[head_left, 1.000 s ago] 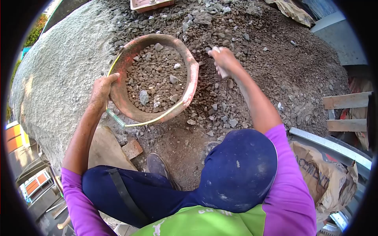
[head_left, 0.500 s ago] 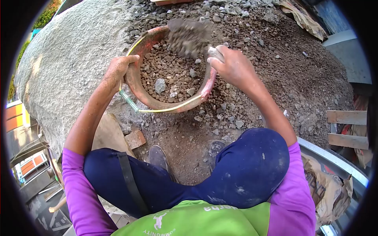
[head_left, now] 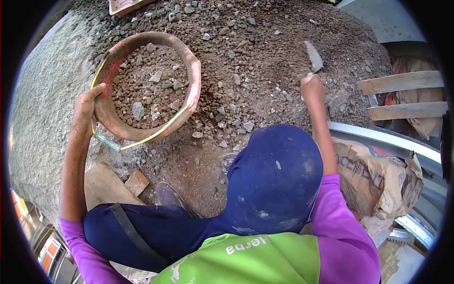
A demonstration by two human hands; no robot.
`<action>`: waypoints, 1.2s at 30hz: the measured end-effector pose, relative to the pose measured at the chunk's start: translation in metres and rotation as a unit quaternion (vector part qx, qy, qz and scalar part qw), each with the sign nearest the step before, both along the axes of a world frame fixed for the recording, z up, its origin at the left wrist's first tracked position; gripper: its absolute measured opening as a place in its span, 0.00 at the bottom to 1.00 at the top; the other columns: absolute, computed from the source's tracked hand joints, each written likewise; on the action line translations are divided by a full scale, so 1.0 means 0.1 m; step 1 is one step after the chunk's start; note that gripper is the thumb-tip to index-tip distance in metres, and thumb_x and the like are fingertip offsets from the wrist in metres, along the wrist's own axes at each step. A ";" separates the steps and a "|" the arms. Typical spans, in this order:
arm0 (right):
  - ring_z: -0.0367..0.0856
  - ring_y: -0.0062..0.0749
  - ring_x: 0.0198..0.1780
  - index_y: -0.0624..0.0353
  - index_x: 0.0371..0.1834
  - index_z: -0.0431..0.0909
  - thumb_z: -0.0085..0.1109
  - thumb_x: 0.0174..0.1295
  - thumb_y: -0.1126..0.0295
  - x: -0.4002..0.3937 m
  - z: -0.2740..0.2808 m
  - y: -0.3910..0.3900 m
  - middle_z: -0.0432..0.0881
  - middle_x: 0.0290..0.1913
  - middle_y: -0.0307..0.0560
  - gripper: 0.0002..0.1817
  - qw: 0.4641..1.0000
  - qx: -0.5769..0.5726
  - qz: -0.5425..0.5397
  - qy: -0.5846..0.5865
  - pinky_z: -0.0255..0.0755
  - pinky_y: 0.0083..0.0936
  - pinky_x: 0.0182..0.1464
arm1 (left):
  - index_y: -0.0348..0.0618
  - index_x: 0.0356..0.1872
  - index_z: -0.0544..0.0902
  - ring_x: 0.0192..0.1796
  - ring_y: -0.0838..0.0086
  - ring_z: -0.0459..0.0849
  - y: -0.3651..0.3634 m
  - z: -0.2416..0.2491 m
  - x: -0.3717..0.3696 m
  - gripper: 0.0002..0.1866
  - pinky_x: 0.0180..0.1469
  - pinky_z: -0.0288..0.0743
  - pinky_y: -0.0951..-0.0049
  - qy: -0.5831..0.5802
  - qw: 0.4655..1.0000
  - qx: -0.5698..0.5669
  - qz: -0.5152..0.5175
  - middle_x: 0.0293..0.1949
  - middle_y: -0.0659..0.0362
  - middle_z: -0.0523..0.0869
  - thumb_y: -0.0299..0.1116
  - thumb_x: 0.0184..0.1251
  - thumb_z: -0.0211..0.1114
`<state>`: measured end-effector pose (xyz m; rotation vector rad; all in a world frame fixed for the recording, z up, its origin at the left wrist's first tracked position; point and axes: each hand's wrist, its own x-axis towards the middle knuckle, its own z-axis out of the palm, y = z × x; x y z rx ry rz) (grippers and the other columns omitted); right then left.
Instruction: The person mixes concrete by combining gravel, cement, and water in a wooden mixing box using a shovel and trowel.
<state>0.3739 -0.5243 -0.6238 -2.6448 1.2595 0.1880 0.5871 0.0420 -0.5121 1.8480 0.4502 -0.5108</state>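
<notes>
My left hand [head_left: 88, 105] is closed on the left rim of a worn reddish bucket [head_left: 193, 83], its thumb over the edge. Gravel [head_left: 156, 102] with some larger grey stones lies inside. A yellow handle cord [head_left: 153, 136] with a clear tube grip [head_left: 108, 142] hangs along the bucket's near side. Out to the right, my right hand [head_left: 313, 90] is wrapped around the handle of a trowel. The trowel's blade [head_left: 314, 57] points away from me, low over the gravel pile, and no load shows on it.
A brown gravel pile [head_left: 265, 66] spreads behind and right of the bucket. Pale sand [head_left: 49, 99] rises at left. Wooden slats [head_left: 402, 84], a torn cement bag [head_left: 359, 175] and a metal rail [head_left: 388, 142] stand at right. A brick piece [head_left: 137, 183] lies near my feet.
My right hand has swung the trowel right, from above the bucket to the gravel pile; the gravel on its blade is gone. My left hand stays on the rim. The view has turned right.
</notes>
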 end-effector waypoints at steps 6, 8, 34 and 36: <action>0.85 0.67 0.52 0.70 0.47 0.78 0.57 0.67 0.55 0.12 -0.40 0.75 0.86 0.48 0.72 0.23 0.985 0.155 0.008 -0.081 0.77 0.54 0.57 | 0.28 0.45 0.83 0.41 0.66 0.85 -0.21 0.12 -0.04 0.19 0.48 0.79 0.63 -0.030 0.999 0.034 -0.021 0.41 0.51 0.87 0.39 0.67 0.70; 0.88 0.65 0.44 0.71 0.46 0.77 0.58 0.67 0.58 0.19 -0.60 0.78 0.86 0.43 0.72 0.22 0.964 0.232 0.004 -0.127 0.80 0.53 0.49 | 0.30 0.41 0.84 0.38 0.66 0.84 -0.26 0.13 -0.04 0.18 0.45 0.78 0.62 -0.052 0.996 0.056 -0.041 0.37 0.52 0.86 0.40 0.66 0.71; 0.90 0.61 0.45 0.63 0.47 0.82 0.49 0.71 0.55 1.03 0.27 -0.06 0.89 0.42 0.63 0.21 0.988 0.015 0.049 -0.146 0.82 0.54 0.50 | 0.38 0.30 0.84 0.28 0.75 0.79 -0.61 0.24 -0.07 0.15 0.33 0.72 0.72 -0.087 0.990 0.084 -0.073 0.26 0.61 0.83 0.42 0.65 0.70; 0.88 0.61 0.54 0.67 0.54 0.80 0.50 0.71 0.57 0.87 0.07 -0.94 0.88 0.50 0.67 0.23 0.984 -0.060 -0.089 -0.145 0.80 0.54 0.55 | 0.37 0.31 0.84 0.29 0.75 0.80 -0.59 0.26 -0.08 0.15 0.35 0.74 0.71 -0.074 0.992 0.082 -0.063 0.27 0.61 0.83 0.42 0.65 0.70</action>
